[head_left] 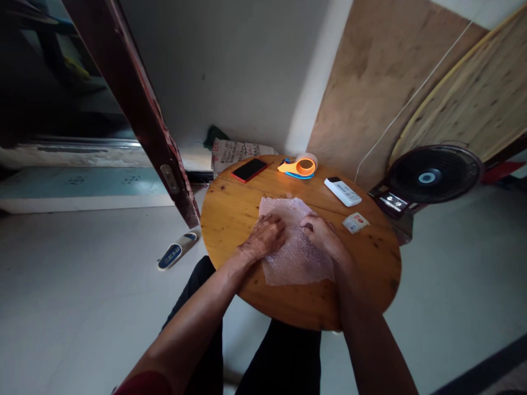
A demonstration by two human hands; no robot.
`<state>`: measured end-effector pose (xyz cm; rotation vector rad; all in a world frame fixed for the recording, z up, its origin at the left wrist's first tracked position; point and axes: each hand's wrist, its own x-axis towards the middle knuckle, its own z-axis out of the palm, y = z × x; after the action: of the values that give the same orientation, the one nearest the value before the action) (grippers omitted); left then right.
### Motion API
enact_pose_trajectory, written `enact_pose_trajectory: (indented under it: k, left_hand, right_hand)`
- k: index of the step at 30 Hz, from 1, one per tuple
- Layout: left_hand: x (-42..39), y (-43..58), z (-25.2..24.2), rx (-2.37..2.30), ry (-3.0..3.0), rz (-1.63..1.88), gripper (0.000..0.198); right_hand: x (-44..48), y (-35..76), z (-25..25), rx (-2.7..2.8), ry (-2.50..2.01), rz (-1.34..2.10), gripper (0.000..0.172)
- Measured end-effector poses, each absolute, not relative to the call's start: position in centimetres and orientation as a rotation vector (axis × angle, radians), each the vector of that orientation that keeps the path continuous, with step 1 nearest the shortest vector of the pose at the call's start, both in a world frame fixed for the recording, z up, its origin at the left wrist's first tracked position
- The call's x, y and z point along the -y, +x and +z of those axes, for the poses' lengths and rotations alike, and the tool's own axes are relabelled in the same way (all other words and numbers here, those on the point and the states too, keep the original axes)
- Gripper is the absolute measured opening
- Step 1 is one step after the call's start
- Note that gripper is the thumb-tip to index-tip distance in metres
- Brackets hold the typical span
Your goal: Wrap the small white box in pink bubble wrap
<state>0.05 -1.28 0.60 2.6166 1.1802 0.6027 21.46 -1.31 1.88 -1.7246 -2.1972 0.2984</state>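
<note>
The sheet of bubble wrap (pixel 294 249) lies flat on the round wooden bench (pixel 230 219), near the middle and a little toward the person's side, with its near edge close to the bench's front rim. Its long axis runs away from the person, from the near edge up toward the far end, leaning slightly to the left as it goes

Both hands rest on top of the sheet at about its middle. The left hand (pixel 265 237) lies palm down with the fingers curled, its grip narrow and pressing on the wrap's left half; whether a fold of the wrap is pinched under the fingers cannot be told. The right hand (pixel 323 233) lies palm down on the right half, fingers pointing toward the left hand, its grip flat and loose, closed on nothing visible. The two hands are just beside each other, nearly touching over the sheet's centre line, so neither is clearly nearer: the wrap is directly under both, with free material reaching away from them toward the far end and back toward the person

Beyond the sheet, well apart from the hands, lie a phone (pixel 249 169), an orange tape dispenser (pixel 302 167), a white remote (pixel 343 192) and a small card (pixel 355 223), the card being nearest to the right hand
</note>
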Motion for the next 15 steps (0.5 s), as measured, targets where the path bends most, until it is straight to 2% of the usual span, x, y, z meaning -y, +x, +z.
enact_pose_trajectory:
  k: [15]
  left_hand:
    - [1.31,-0.01,0.68,-1.173,2.617,0.59,0.02]
  right_hand:
    - [1.4,21.06,2.07,2.14,-1.816,0.203,0.018]
